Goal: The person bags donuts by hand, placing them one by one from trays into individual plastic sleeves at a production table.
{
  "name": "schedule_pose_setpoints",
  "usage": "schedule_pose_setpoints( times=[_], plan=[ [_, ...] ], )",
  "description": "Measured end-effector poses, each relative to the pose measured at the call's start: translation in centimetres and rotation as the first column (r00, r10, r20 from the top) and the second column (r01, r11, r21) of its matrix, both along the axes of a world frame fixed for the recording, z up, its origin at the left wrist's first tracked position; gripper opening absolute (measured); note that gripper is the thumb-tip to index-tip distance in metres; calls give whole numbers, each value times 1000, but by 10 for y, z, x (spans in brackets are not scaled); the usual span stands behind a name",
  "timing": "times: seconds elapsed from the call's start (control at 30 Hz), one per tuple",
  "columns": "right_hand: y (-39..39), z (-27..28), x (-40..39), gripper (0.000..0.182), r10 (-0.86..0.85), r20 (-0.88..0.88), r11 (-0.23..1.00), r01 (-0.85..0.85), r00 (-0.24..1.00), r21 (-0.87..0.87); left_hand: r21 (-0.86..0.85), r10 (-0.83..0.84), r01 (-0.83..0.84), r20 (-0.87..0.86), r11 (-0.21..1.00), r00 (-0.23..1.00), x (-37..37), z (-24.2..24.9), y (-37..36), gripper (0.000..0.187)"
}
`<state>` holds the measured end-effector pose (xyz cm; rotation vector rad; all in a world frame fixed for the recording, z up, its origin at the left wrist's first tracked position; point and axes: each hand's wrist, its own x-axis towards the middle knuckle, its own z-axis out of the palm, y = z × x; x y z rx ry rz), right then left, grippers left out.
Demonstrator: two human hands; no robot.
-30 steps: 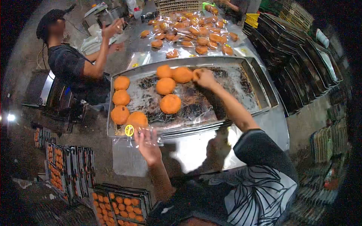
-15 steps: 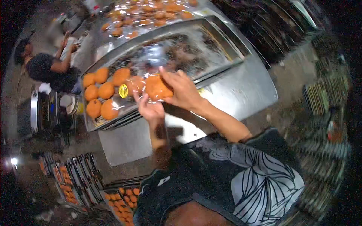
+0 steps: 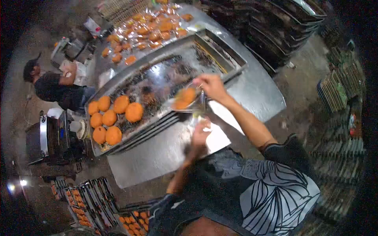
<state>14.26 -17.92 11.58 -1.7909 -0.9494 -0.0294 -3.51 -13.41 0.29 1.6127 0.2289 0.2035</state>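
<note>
My right hand [image 3: 212, 87] is closed in a pinch on the gathered top of a clear plastic bag. Inside that bag of buns [image 3: 185, 98] are orange-brown round buns, smeared by motion; it hangs over the near edge of the metal baking tray [image 3: 173, 115]. Just below and toward me is my left hand [image 3: 200, 133], its fingers blurred, close to the bag's lower side; whether it touches the plastic cannot be made out. Several loose buns [image 3: 108, 117] lie at the tray's left end, and dark baked-on marks cover its bare part.
Many bagged buns [image 3: 155, 33] lie on the metal table [image 3: 260, 94] beyond the tray. A person in dark clothes [image 3: 51, 84] is at the left. Racks of buns [image 3: 80, 206] stand lower left; stacked dark trays [image 3: 267, 35] are at the upper right.
The bag of buns has moved right and toward me, and its top is now gathered in my right hand. My left hand has come off its front, moving right and down.
</note>
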Motion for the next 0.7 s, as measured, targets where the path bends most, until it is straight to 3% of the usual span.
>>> schedule_pose_setpoints(
  times=[0.03,0.07,0.1,0.17,0.2,0.23,0.27,0.3,0.33,0.37,0.4,0.43,0.47,0.5,0.53,0.57,0.63,0.67,0.7],
  plan=[
    [4,42,15,13,-83,-6,996,83,997,-23,177,-37,49,-68,983,997,4,-15,-16,49],
    [21,63,29,16,-119,110,992,113,987,58,511,13,70,-157,857,987,5,-32,-29,57],
    [40,81,37,21,-164,224,981,135,961,141,598,14,-84,121,797,993,2,-59,-42,62],
    [75,62,48,38,-105,450,953,-39,887,301,642,-27,41,-33,765,999,4,-90,-48,48],
    [56,49,29,54,29,435,988,-91,900,122,656,-43,-29,93,754,995,4,-112,-44,32],
    [37,26,15,53,192,284,978,-206,939,21,670,-90,30,54,742,994,11,-125,-36,20],
    [17,-13,0,47,288,183,958,-284,940,-48,628,-89,57,19,776,996,13,-131,-31,15],
    [-22,-30,-29,38,359,-250,921,-385,899,-59,577,-88,82,-18,812,996,15,-134,-27,14],
    [-59,-42,-51,32,172,-525,877,-373,833,-305,488,-70,107,-94,866,993,13,-119,-26,15],
    [-92,-114,-64,29,182,-733,870,-455,655,-190,393,-59,122,-169,912,984,11,-98,-20,17],
    [-119,-98,-77,26,85,-695,761,-497,714,-417,412,-66,92,-77,907,995,5,-100,-10,19],
    [-142,-147,-86,23,306,-710,823,-551,635,-138,423,-76,62,15,904,997,1,-103,-3,21],
    [-148,-145,-92,20,313,-759,844,-533,570,-53,360,-106,123,-66,925,992,4,-101,2,23],
    [-145,-145,-91,19,237,-656,857,-472,717,-206,279,-142,182,-159,943,977,2,-99,-2,26],
    [-135,-142,-89,18,210,-667,872,-446,715,-202,32,-189,210,-322,977,928,6,-73,-10,32],
    [-127,-140,-83,18,191,-673,887,-419,715,-193,-81,-244,231,-352,970,904,11,-38,-19,35],
    [-125,-141,-76,19,210,-584,842,-448,784,-299,-79,-280,269,-238,960,930,14,4,-28,38],
    [-128,-106,-81,18,165,-620,854,-426,767,-300,-13,-220,229,-330,973,918,10,-23,-26,37],
    [-129,-110,-87,18,174,-624,845,-441,762,-303,-19,-207,213,-333,977,920,7,-48,-28,37]
  ],
)
